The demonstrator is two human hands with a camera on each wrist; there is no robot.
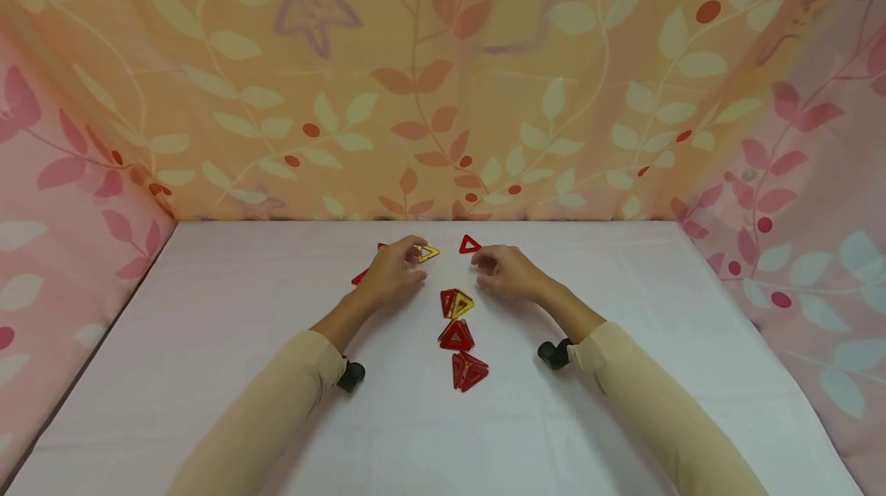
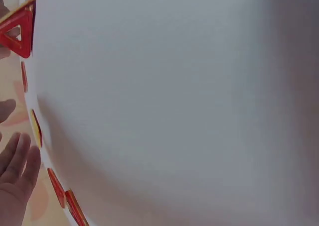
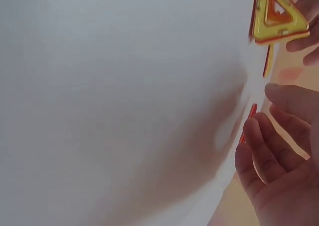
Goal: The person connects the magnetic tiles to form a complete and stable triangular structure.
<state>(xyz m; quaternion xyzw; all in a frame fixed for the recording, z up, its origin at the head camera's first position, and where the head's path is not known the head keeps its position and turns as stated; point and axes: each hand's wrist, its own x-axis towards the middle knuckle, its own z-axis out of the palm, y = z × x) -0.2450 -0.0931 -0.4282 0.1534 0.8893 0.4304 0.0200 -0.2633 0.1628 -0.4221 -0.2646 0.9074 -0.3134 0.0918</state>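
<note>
Toward the far edge, my left hand (image 1: pixel 396 269) hovers beside a flat yellow triangle tile (image 1: pixel 435 253), its fingers relaxed and apart from the thumb. Red tiles (image 1: pixel 359 277) peek out on that hand's outer side, partly hidden by it. My right hand (image 1: pixel 511 271) is nearest a flat red triangle tile (image 1: pixel 469 251), with fingers loosely bent; the right wrist view shows nothing held in the hand (image 3: pixel 279 161). Between the forearms, small pyramids of triangle tiles stand in a column: a red-and-yellow one (image 1: pixel 446 302), a red one (image 1: pixel 456 344) and another red one (image 1: pixel 474 376).
A white cloth (image 1: pixel 228 327) covers the table. Patterned curtains rise at the back (image 1: pixel 429 42) and on both sides. Each wrist bears a dark camera, one at the left cuff (image 1: pixel 352 377) and one at the right (image 1: pixel 554 354).
</note>
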